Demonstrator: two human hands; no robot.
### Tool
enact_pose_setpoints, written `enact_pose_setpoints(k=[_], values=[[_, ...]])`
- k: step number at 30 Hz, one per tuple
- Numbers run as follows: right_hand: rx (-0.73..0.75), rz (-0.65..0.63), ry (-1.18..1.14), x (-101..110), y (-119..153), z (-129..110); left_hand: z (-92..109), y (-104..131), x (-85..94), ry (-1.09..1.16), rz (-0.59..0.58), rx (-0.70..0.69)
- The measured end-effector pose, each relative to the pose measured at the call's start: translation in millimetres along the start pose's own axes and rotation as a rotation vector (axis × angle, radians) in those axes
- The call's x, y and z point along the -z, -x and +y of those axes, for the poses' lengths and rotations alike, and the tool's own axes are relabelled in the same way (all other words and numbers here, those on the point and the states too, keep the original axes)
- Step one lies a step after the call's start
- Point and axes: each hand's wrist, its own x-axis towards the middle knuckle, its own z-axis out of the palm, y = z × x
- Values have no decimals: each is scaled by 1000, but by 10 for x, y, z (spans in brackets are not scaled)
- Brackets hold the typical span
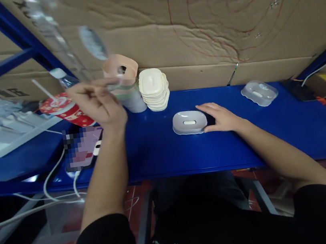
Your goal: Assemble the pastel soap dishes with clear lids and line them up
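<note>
My left hand point(99, 102) is raised at the left with its fingers pinched on a thin, clear plastic piece point(72, 50). Motion blurs that piece, and a pale oval patch shows on it; its exact kind cannot be made out. On the blue table, a shallow grey oval dish point(182, 126) with a white bar in its middle lies in front of me. Thumb and fingers apart, my right hand point(218, 117) rests at the dish's right end, touching or almost touching its edge.
Cream lids point(154, 91) stand stacked beside a taller stack of peach and grey containers point(128, 68). Another grey dish with a clear cover point(259, 93) sits at the right. To the left are a red cup point(68, 109), a bottle point(64, 77), a phone point(84, 147) and white cables point(51, 176).
</note>
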Motion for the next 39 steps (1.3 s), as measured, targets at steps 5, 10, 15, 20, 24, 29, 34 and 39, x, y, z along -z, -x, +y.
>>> enact_pose_setpoints(k=[5,10,15,20,24,29,34,39], values=[[-59,225,113,53,26,-46,287,652,-311,341,-618,114],[-172,208,216,49,46,-187,393,803,-352,281,-1074,552],[-198,277,147,49,26,-312,363,711,-333,253,-1091,656],[-109,116,106,102,-18,-364,370,768,-352,226,-1178,800],[-27,103,55,60,-35,-333,303,824,-406,181,-1147,865],[-80,160,60,-9,-18,-290,157,799,-449,8,-1018,848],[-84,121,24,-47,-3,-256,80,877,-398,-258,-1089,500],[-92,79,19,5,20,-239,104,961,-374,-487,-1199,279]])
